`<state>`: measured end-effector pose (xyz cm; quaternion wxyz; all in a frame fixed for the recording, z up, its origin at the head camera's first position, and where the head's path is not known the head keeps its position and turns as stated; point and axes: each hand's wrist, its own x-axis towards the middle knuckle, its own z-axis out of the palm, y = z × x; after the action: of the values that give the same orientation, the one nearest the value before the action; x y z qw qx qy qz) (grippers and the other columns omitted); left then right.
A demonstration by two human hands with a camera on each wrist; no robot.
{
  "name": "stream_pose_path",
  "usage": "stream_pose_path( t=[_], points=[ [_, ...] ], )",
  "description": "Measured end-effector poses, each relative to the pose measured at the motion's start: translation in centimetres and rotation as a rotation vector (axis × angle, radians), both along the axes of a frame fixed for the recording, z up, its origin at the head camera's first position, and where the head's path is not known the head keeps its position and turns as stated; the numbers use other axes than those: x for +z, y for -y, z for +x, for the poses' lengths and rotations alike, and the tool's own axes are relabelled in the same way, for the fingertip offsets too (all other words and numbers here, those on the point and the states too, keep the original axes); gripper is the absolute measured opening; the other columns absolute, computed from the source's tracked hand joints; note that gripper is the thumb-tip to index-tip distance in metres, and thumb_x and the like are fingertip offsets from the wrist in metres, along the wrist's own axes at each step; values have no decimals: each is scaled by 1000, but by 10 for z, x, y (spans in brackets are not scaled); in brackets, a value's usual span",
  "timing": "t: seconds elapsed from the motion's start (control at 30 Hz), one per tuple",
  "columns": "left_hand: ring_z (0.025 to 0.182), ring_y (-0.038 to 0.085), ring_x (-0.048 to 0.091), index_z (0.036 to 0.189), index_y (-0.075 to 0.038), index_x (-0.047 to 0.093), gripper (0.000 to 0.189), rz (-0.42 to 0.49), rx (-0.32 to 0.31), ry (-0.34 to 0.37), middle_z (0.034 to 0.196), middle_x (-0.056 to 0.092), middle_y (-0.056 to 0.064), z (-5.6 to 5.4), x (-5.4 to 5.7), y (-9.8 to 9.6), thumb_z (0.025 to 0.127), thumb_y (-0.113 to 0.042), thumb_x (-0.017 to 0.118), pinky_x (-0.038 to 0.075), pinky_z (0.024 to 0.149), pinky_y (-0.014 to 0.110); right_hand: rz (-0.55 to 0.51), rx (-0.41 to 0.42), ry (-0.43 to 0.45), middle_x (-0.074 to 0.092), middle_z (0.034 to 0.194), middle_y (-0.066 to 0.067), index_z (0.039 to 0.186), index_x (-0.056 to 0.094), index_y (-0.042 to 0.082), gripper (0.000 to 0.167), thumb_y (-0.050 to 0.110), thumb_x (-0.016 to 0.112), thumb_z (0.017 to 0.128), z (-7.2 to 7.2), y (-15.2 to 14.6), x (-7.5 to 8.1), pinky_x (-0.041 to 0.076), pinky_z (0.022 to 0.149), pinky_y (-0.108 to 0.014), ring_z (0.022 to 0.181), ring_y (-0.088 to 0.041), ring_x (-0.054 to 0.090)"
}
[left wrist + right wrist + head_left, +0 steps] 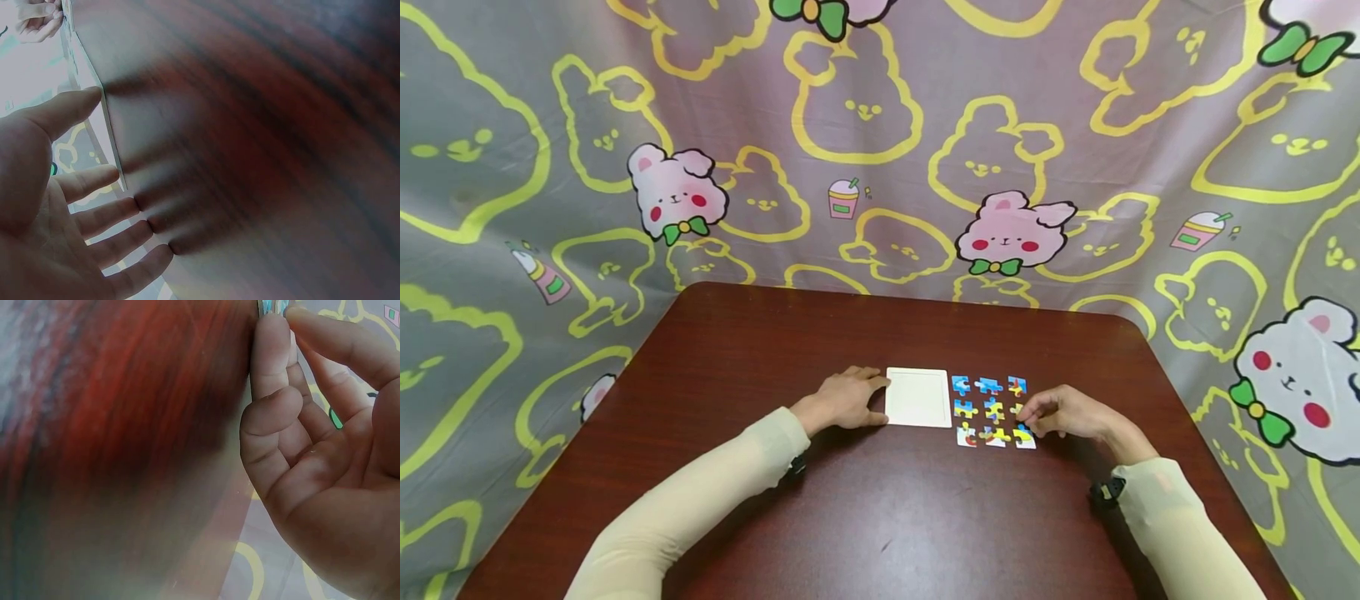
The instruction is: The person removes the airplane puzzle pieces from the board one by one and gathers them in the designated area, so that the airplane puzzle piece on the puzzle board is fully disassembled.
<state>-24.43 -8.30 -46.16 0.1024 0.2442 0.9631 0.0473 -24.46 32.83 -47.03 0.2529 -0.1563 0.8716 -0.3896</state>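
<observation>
My left hand (850, 398) rests at the left edge of a square white tray (919, 397) with a raised rim. Its fingers lie spread, and in the left wrist view the thumb (78, 109) touches the tray's edge. Several jigsaw puzzle pieces (994, 410) lie in rows just right of the tray, printed in blue, yellow, red and white. At the right end of the rows, my right hand (1067, 414) pinches a puzzle piece (269, 306) between thumb and fingertip. The other fingers are curled toward the palm, and the hand partly covers the middle-row piece there.
Everything lies on a dark red-brown wooden table (880, 517) with rounded far corners. A grey curtain (895, 125) with yellow outlines and pink cartoon bears hangs behind it and along both sides. Each wrist carries a dark strap (1107, 492).
</observation>
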Motion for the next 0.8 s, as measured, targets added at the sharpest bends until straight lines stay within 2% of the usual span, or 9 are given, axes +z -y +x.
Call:
stream_pose_path(
  t=[0.4, 0.53, 0.8],
  points=[
    [145, 30, 39, 150, -23, 45, 72, 13, 1, -2, 158, 41, 7, -1, -3, 4, 90, -55, 66, 44, 109, 54, -5, -14, 6, 72, 94, -13, 109, 72, 5, 20, 10, 68, 91, -1, 3, 2, 46, 57, -31, 77, -20, 61],
    [143, 30, 42, 150, -17, 46, 72, 45, -8, -16, 156, 44, 8, -1, -1, 5, 91, -53, 65, 46, 107, 53, 0, -42, 2, 72, 93, -12, 110, 72, 5, 20, 14, 68, 92, -3, 5, 6, 47, 59, -33, 80, -23, 63],
    [137, 31, 50, 147, -8, 50, 71, 72, -10, -84, 150, 52, 11, -5, 10, 11, 92, -50, 64, 48, 105, 49, -16, -79, -52, 74, 106, -15, 114, 70, 4, 25, 20, 68, 94, -6, 9, 14, 48, 61, -35, 85, -25, 66]
  ],
)
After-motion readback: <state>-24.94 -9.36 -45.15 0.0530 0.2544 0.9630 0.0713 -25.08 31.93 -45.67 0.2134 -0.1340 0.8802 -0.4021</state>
